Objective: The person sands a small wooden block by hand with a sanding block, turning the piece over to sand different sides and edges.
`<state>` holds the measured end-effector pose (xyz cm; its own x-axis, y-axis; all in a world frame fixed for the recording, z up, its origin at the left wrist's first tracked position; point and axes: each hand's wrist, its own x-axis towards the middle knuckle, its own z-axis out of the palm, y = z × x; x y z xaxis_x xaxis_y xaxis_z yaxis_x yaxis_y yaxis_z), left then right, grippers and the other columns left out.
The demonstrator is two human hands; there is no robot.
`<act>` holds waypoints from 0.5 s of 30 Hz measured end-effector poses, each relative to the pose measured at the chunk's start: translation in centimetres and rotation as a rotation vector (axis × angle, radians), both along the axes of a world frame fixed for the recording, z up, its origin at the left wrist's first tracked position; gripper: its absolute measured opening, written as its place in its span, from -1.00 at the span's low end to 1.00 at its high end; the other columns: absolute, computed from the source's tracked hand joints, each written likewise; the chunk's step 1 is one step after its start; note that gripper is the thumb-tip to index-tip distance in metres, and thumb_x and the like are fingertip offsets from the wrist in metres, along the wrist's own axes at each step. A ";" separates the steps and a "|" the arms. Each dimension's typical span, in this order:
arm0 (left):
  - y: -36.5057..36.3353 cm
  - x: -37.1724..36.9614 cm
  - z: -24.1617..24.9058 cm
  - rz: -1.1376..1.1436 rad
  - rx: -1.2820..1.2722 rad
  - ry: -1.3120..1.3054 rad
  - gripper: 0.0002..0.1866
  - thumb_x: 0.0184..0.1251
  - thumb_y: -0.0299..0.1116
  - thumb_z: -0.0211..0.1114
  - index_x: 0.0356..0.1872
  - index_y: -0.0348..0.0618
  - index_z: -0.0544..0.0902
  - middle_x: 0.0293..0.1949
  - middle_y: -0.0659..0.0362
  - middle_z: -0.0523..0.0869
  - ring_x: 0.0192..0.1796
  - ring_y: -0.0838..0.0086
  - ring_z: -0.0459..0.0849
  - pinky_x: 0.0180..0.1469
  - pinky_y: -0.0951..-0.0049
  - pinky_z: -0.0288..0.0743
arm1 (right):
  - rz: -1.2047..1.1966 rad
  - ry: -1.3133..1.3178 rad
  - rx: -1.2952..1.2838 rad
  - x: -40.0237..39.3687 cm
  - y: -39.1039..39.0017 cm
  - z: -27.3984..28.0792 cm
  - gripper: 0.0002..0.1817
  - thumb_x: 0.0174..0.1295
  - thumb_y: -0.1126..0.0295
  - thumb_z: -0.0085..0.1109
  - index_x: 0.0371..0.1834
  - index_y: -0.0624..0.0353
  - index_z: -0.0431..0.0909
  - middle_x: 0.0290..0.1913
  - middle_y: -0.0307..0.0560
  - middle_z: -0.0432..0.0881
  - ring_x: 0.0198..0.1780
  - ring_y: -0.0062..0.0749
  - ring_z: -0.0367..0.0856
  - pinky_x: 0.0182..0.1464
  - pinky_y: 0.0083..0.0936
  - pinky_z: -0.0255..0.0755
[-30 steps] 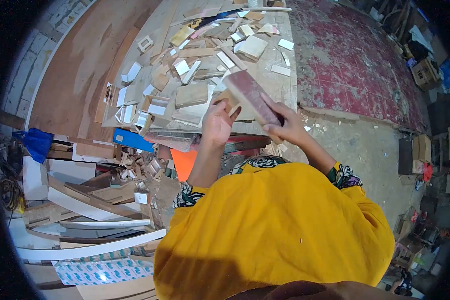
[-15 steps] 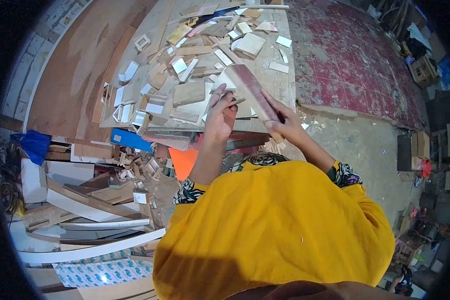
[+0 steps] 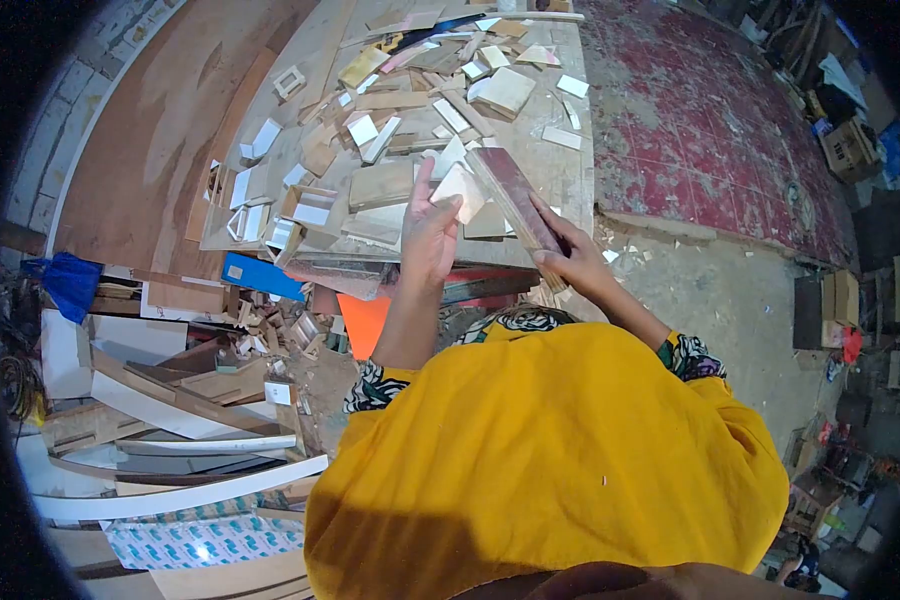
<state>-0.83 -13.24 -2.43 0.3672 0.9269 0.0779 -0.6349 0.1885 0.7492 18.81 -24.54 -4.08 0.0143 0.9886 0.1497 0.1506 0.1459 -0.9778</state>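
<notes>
My left hand [image 3: 433,228] holds a small pale wooden piece [image 3: 460,190] between thumb and fingers, its flat face turned up. Close on its right, my right hand [image 3: 568,248] grips the lower end of a long block with a dark red face [image 3: 515,195], which slants up and to the left. The block's upper end is beside the pale piece; whether they touch is unclear. Both are above the near edge of a wooden worktable [image 3: 560,170]. Flat boards [image 3: 380,187] lie on the table just left of my left hand.
Wood offcuts [image 3: 390,100] and small open frames [image 3: 310,207] are scattered over the table. A blue strip [image 3: 263,278] and an orange sheet [image 3: 363,322] are below its near edge. Long boards [image 3: 190,400] are piled at lower left. Cartons [image 3: 840,308] stand at right.
The small piece in my left hand has turned from edge-on to show its pale flat face. My right hand and the red-faced block have shifted slightly down.
</notes>
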 end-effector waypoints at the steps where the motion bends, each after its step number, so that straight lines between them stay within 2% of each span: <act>1: -0.1 -0.1 0.0 -0.054 -0.055 -0.028 -0.38 0.26 -0.68 0.14 0.37 -0.29 0.21 0.23 -0.05 0.45 0.11 0.40 0.59 0.19 0.46 0.49 | 0.000 0.001 -0.001 0.1 0.1 0.1 -0.13 0.04 0.22 0.32 0.49 0.00 0.19 0.20 0.13 0.49 0.20 -0.29 0.47 0.28 -0.47 0.23; 3: -0.4 -0.2 0.1 -0.110 -0.112 -0.053 -0.42 0.31 -0.64 0.13 0.36 -0.33 0.21 0.19 -0.04 0.50 0.09 0.38 0.61 0.20 0.44 0.50 | -0.091 -0.185 0.038 0.4 0.1 0.6 -0.11 -0.03 0.14 0.38 0.47 -0.11 0.25 -0.03 0.13 0.56 -0.02 -0.24 0.58 0.10 -0.42 0.37; 4: -0.6 0.0 0.4 -0.149 -0.158 -0.034 -0.45 0.34 -0.61 0.12 0.34 -0.35 0.23 0.14 -0.03 0.54 0.08 0.38 0.62 0.19 0.43 0.51 | -0.092 -0.184 0.036 0.6 0.1 0.7 -0.11 -0.03 0.14 0.38 0.47 -0.11 0.25 -0.03 0.13 0.56 -0.02 -0.24 0.58 0.10 -0.42 0.37; 6: -0.9 0.1 0.4 -0.191 -0.205 -0.013 -0.49 0.37 -0.58 0.11 0.33 -0.38 0.25 0.08 -0.01 0.59 0.07 0.38 0.63 0.18 0.43 0.52 | -0.184 -0.415 0.047 1.0 0.3 1.0 -0.08 -0.12 0.04 0.43 0.44 -0.17 0.30 -0.16 0.13 0.53 -0.15 -0.12 0.60 -0.03 -0.36 0.44; 8: -1.1 0.0 0.1 -0.239 -0.149 0.251 -0.51 0.39 -0.57 0.06 0.33 -0.38 0.24 0.17 -0.04 0.53 0.16 0.28 0.59 0.25 0.30 0.48 | -0.216 -0.472 0.022 1.2 0.6 1.6 -0.06 -0.15 -0.01 0.43 0.43 -0.21 0.31 -0.16 0.14 0.51 -0.15 -0.05 0.60 -0.06 -0.33 0.46; 10: -1.4 0.5 0.0 -0.222 -0.139 0.256 -0.52 0.40 -0.55 0.06 0.32 -0.38 0.26 0.16 -0.02 0.54 0.16 0.29 0.59 0.24 0.30 0.49 | -0.250 -0.531 -0.003 1.0 0.5 2.7 -0.05 -0.19 -0.06 0.44 0.41 -0.24 0.33 -0.16 0.16 0.50 -0.16 0.02 0.60 -0.09 -0.30 0.48; 12: -1.6 0.8 -0.2 -0.206 -0.132 0.262 -0.53 0.42 -0.54 0.05 0.32 -0.37 0.27 0.15 -0.01 0.55 0.16 0.30 0.59 0.23 0.30 0.49 | -0.159 -0.664 0.017 -0.2 0.0 3.7 -0.06 -0.20 -0.10 0.43 0.40 -0.27 0.35 -0.13 0.15 0.48 -0.18 0.07 0.60 -0.11 -0.26 0.50; 13: -1.7 0.7 -0.3 -0.204 -0.078 0.223 -0.55 0.41 -0.53 0.07 0.30 -0.37 0.30 0.13 0.01 0.57 0.11 0.34 0.62 0.19 0.35 0.51 | -0.165 -0.724 0.134 -0.7 0.0 3.6 -0.06 -0.22 -0.10 0.42 0.39 -0.29 0.35 -0.14 0.16 0.47 -0.19 0.10 0.60 -0.14 -0.22 0.50; 15: -1.8 0.7 -0.1 -0.210 -0.015 0.188 -0.56 0.40 -0.52 0.09 0.27 -0.36 0.33 0.10 0.02 0.59 0.05 0.38 0.65 0.15 0.39 0.53 | -0.184 -0.701 0.136 0.3 0.7 3.9 -0.06 -0.23 -0.09 0.42 0.39 -0.29 0.35 -0.14 0.17 0.47 -0.19 0.10 0.60 -0.14 -0.21 0.50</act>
<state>-0.12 -15.01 -2.54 0.5579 0.8296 -0.0225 -0.4309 0.3128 0.8464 19.16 -23.88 -0.13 0.0339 0.9515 0.3058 0.7675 0.1712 -0.6177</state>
